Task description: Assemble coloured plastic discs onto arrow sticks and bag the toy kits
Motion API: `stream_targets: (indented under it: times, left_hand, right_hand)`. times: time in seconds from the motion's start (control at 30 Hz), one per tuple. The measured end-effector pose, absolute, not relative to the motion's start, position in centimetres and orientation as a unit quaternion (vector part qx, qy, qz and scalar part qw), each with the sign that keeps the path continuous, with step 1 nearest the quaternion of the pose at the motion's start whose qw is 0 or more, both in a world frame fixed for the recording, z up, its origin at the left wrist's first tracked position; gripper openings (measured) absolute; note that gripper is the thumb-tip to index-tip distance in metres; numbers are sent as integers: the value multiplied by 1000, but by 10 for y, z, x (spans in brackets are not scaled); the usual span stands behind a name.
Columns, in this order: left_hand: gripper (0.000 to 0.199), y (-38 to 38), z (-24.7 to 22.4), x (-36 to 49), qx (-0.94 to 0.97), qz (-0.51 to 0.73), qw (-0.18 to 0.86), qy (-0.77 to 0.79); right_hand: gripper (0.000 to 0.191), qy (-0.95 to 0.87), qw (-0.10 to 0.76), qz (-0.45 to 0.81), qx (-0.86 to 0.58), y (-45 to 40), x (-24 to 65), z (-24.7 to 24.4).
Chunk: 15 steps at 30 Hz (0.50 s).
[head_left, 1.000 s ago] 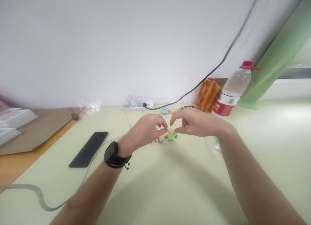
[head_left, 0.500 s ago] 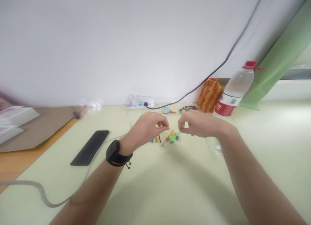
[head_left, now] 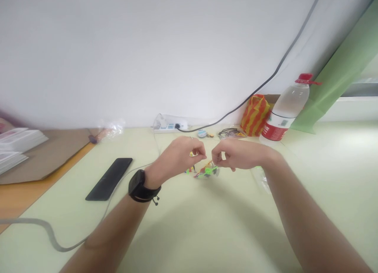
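Observation:
A small toy with green, red and orange plastic parts and dark wheels (head_left: 208, 170) is on the pale table, between and just below my hands. My left hand (head_left: 184, 157), with a black watch on its wrist, is closed in a pinch; what its fingertips hold, if anything, is too small to tell. Bent over the toy's right end, my right hand (head_left: 233, 154) also has thumb and fingers pressed together, and anything in them is hidden. Small colourful pieces (head_left: 191, 168) lie under my left hand, partly covered by it.
A black phone-like slab (head_left: 109, 179) and a grey cable lie at the left, near cardboard (head_left: 59, 151) with white stacks. Along the wall are a power strip (head_left: 169, 125), a round tin (head_left: 202, 133), a striped bag (head_left: 255, 115) and a large bottle (head_left: 285, 111).
My right hand has moved slightly left and down, closer to my left hand. The toy has tilted or turned a little. My left hand is nearly still.

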State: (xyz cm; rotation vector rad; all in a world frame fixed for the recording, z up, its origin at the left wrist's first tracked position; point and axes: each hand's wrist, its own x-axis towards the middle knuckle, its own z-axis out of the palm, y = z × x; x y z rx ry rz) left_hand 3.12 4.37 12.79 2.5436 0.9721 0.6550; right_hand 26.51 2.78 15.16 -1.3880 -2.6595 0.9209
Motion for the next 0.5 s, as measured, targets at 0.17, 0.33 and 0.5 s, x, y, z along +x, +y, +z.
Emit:
stream_targets:
  times: [0.17,0.33,0.5]
  left_hand:
    - [15,46,127,30,900,231,156,335]
    - [15,49,127,28,902,235,153,327]
    - [15,48,131,28,902,233,151,332]
  right_hand:
    - [11,-848,-2,289,-443,29,266,150]
    - [11,-838,-2,285,-465,28,268,152]
    - [12,-853,2,252,-457,28,266,153]
